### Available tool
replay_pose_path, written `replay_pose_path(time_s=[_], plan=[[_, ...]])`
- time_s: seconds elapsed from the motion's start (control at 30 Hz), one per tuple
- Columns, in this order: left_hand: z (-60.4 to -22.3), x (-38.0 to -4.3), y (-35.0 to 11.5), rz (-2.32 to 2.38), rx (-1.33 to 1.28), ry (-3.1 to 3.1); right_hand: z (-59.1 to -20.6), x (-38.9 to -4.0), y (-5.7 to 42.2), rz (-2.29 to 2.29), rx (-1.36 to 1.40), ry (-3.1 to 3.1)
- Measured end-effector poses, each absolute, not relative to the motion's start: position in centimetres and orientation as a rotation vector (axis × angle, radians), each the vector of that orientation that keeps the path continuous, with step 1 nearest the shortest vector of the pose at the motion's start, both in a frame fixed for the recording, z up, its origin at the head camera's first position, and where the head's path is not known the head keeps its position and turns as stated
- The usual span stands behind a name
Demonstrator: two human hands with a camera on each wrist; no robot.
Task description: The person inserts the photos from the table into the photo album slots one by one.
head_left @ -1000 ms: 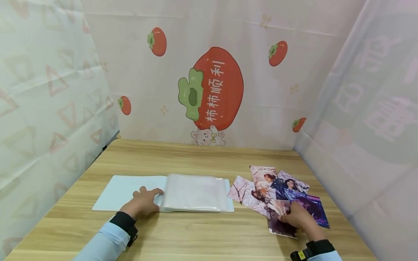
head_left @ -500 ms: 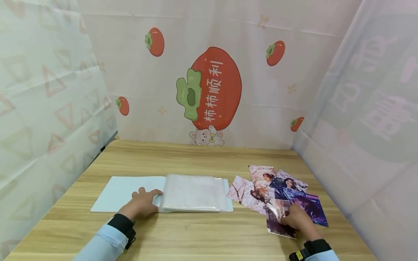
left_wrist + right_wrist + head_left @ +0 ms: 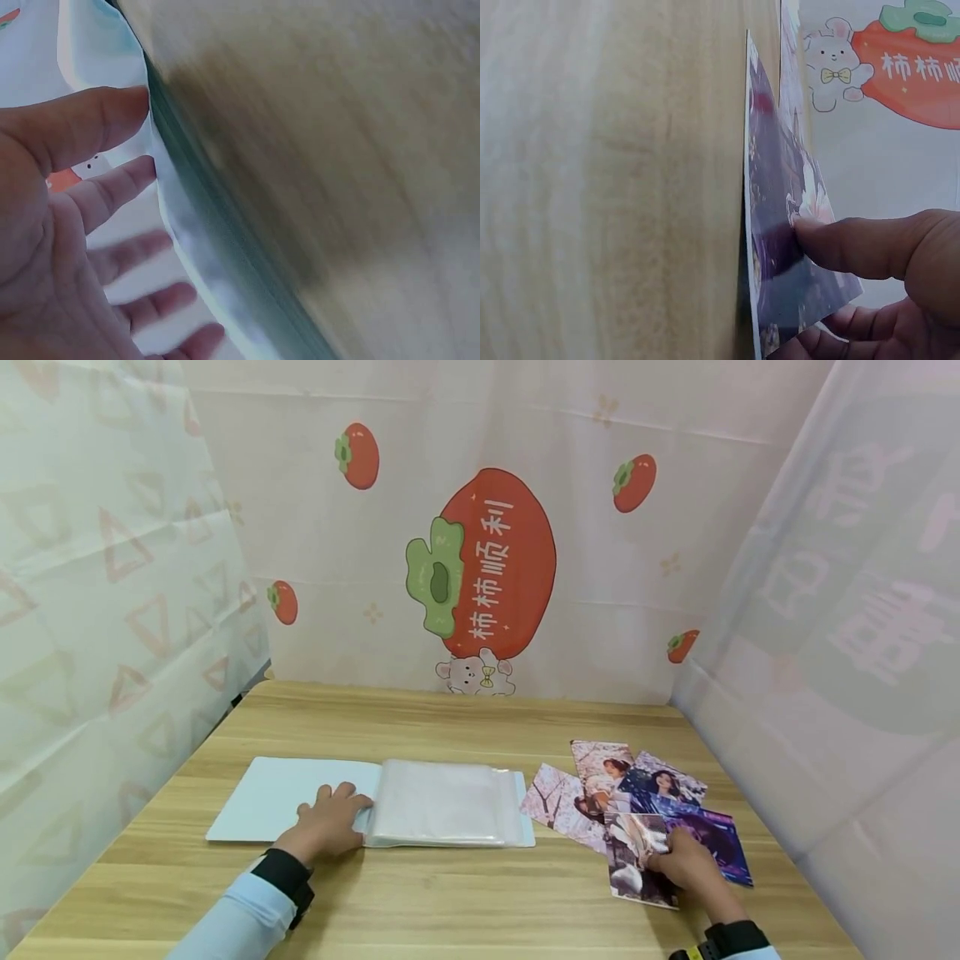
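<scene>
An open photo album with clear sleeves (image 3: 446, 806) lies on the wooden table, its light blue cover (image 3: 270, 797) spread out to the left. On that cover, beside the sleeves, rests my left hand (image 3: 326, 825), fingers apart. In the left wrist view its thumb (image 3: 124, 112) and fingertips come right up to the album's pale edge. My right hand (image 3: 692, 864) pinches a photo (image 3: 628, 853) at its right side, the front one of a scattered group. In the right wrist view the thumb (image 3: 855, 244) lies on the picture face, and other fingers are partly hidden behind the tilted photo.
Several more photos overlap behind the held one: a blossom picture (image 3: 555, 797), a portrait (image 3: 600, 760), a darker portrait (image 3: 671, 777) and a purple one (image 3: 716, 839). Printed cloth (image 3: 315, 527) hangs behind the table (image 3: 450, 902) and along both sides.
The photo in my right hand has tilted, and the glare on it has shifted. The album's left cover sits slightly higher. My left hand stays in nearly the same place.
</scene>
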State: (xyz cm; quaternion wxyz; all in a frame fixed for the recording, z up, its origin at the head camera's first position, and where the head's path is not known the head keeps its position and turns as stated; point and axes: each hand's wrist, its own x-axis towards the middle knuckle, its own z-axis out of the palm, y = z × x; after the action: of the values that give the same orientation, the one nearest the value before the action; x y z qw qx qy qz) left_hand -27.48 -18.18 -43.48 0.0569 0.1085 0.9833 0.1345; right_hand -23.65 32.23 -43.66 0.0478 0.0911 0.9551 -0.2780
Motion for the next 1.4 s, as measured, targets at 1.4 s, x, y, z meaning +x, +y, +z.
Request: replay_pose_path(time_s=[1.4], plan=[[-44.3, -29.9, -18.1, 0.638, 0.45, 3.16, -39.7, -28.1, 21.9, -1.788, -0.165, 2.429]])
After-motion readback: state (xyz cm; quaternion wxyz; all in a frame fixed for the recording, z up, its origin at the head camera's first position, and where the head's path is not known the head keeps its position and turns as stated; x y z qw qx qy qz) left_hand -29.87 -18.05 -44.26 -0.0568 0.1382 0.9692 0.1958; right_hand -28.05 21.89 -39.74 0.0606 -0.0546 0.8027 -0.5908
